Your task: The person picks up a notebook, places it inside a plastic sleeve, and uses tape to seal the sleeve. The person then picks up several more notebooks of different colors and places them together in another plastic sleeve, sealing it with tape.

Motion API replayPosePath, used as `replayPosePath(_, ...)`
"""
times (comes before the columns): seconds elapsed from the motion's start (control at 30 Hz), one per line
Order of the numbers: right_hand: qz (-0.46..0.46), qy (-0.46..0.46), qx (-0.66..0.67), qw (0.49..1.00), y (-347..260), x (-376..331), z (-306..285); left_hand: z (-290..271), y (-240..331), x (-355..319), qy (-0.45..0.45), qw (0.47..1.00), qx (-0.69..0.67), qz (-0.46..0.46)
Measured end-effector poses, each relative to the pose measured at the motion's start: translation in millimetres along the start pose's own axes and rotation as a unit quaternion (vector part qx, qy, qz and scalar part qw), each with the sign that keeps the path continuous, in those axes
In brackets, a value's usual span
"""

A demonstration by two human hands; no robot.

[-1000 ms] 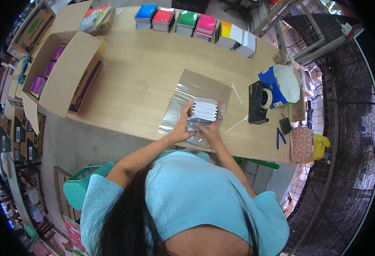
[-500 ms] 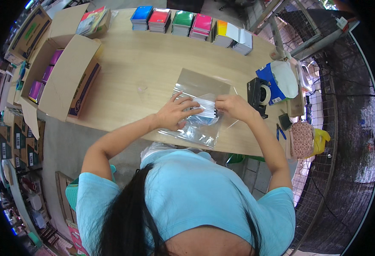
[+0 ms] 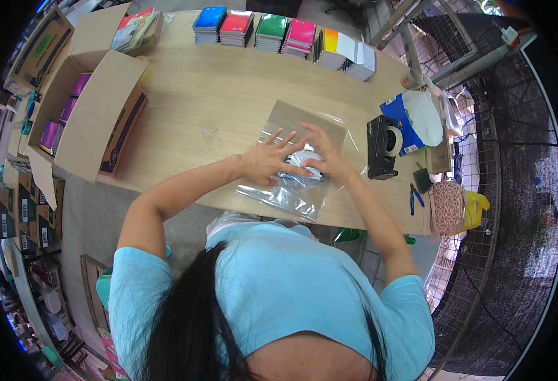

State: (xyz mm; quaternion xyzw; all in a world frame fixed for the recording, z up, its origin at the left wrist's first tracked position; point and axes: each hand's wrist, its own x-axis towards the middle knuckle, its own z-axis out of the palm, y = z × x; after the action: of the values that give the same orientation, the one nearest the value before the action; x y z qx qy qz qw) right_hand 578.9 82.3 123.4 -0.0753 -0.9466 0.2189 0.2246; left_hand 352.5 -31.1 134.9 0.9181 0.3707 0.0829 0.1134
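A small stack of spiral notebooks, white page edges up, lies on a clear plastic sheet near the table's front edge. My left hand rests over the stack's left side, fingers spread and thumb reaching across it. At its right side my right hand touches the stack with the thumb, its bent fingers apart and raised above the far side. Both hands hide much of the stack. Creased, shiny plastic extends from under it toward me.
Stacks of coloured notebooks line the table's far edge. An open cardboard box with purple packs stands at left. On the right are a black tape dispenser, a blue-and-white package, blue-handled pliers and a patterned pouch.
My right hand has left its pinch at the stack's right end and moved up and left, fingers spreading over it. My left hand has shifted slightly, its fingers still spread.
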Motion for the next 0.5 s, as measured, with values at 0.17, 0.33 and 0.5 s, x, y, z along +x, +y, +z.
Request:
replayPosePath(0.17,0.294,0.093,0.429,0.849,2.4,-25.7,36.1,43.3,24.6,-1.2,0.311,0.944,-0.108,-0.012)
replayPosePath(0.33,0.308,0.094,0.423,0.847,2.7,-19.4,33.1,34.8,33.0,14.6,0.382,0.922,0.002,-0.068)
replayPosePath(0.5,0.322,0.094,0.399,0.853,0.0,-24.3,31.4,9.5,44.8,6.9,0.393,0.892,-0.187,-0.123)
